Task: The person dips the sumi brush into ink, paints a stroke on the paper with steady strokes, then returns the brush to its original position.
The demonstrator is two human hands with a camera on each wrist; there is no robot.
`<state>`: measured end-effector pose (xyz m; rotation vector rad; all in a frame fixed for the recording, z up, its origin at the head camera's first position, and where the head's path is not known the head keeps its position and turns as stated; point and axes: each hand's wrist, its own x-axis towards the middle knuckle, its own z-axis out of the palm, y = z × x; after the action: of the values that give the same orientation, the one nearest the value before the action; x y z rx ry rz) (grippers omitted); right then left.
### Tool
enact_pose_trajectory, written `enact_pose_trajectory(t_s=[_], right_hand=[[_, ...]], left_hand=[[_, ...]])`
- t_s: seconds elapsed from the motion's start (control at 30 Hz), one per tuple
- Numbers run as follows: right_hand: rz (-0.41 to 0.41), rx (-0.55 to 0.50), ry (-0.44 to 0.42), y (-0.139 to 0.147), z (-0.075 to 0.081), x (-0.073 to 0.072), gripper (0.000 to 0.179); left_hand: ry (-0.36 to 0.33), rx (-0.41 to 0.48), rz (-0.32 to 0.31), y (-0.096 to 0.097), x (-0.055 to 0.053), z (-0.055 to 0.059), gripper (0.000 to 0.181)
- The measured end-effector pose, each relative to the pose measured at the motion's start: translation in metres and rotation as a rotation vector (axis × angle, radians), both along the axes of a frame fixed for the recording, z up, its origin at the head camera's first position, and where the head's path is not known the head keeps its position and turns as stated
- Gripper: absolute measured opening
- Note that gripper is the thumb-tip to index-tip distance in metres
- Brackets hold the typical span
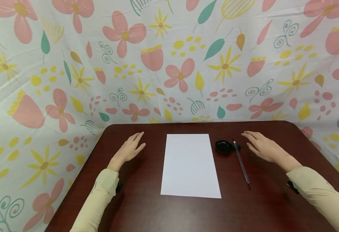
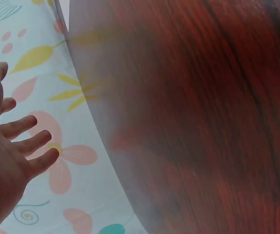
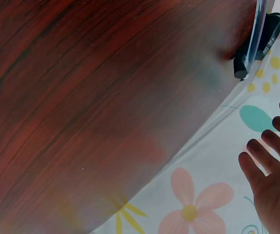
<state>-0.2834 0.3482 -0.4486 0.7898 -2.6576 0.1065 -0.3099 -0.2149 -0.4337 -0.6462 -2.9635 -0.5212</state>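
A blank white sheet of paper (image 1: 190, 166) lies upright on the dark red-brown table, between the two hands. To its right is a glossy black round object (image 1: 223, 146) with a short stub, its kind unclear. A slim pen with a clear barrel (image 1: 242, 164) lies aslant, its upper end over the stub. My left hand (image 1: 129, 148) is left of the paper, fingers extended and holding nothing. My right hand (image 1: 266, 147), also bare of any object, is right of the pen with its fingers pointing toward it. Both palms show in the wrist views, fingers spread.
The wooden table (image 1: 187, 214) has rounded far corners. Behind it and along the left hangs a white cloth (image 1: 163, 100) printed with flowers and leaves, meeting the table's far edge. Dark bands sit at both wrists, by the pale sleeves (image 1: 100, 196).
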Motion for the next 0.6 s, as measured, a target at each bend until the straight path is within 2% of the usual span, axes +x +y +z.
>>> enact_pose_trajectory(t_s=[0.33,0.6], right_hand=[[0.077,0.003,0.066,-0.003,0.001,0.001,0.047],[0.121,0.012,0.112,-0.005,0.004,0.002,0.046]], left_hand=[[-0.026,0.006,-0.044,0.010,0.006,0.003,0.060],[-0.062,-0.006,-0.062,0.015,0.006,0.001,0.060]])
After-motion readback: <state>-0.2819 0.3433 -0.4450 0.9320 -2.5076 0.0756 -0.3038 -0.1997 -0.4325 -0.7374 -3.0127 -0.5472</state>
